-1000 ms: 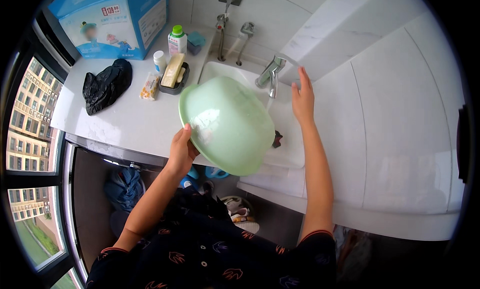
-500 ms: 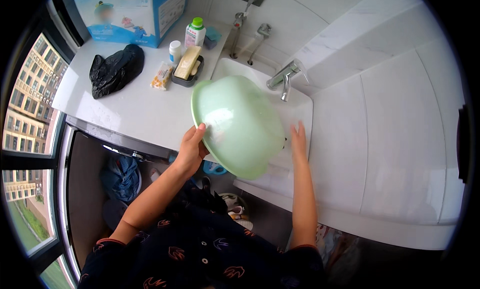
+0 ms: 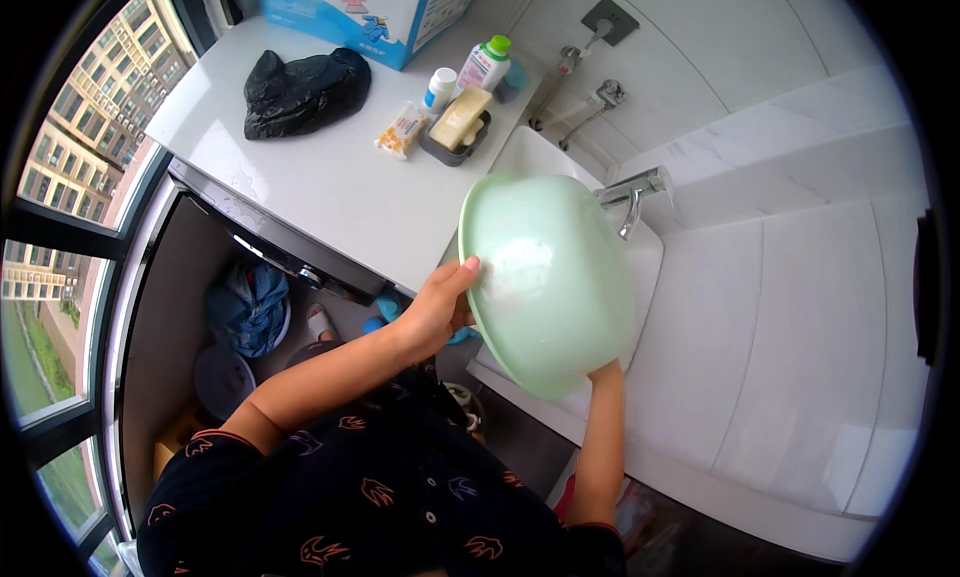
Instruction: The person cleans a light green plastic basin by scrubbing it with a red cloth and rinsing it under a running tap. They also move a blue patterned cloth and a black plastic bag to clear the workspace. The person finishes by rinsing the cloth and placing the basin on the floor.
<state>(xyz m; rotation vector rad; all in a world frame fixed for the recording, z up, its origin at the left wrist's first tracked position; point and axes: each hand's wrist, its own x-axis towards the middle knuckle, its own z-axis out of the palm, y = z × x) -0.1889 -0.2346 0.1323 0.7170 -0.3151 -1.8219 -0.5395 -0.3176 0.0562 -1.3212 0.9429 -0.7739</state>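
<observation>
A pale green plastic basin (image 3: 555, 277) is tilted on its side over the white sink (image 3: 645, 277), its rounded underside facing up and toward me. My left hand (image 3: 447, 302) grips its rim on the left, thumb on the outer face and fingers behind the edge. At the basin's lower right my right hand (image 3: 606, 373) reaches behind it; only the wrist and the base of the hand show, and the fingers are hidden. Just past the basin's upper right is a chrome faucet (image 3: 635, 192), its spout pointing down toward the sink.
On the counter (image 3: 330, 192) left of the sink lie a black plastic bag (image 3: 305, 92), a small packet (image 3: 401, 132), a soap dish (image 3: 460, 147) with soap bars, a white bottle (image 3: 439, 89), a green-capped bottle (image 3: 485, 65) and a blue box (image 3: 400, 52). A window (image 3: 90, 117) borders the left.
My right hand has moved from open beside the basin to behind its lower right side. The left hand keeps its hold on the rim. The whole view has shifted and turned.
</observation>
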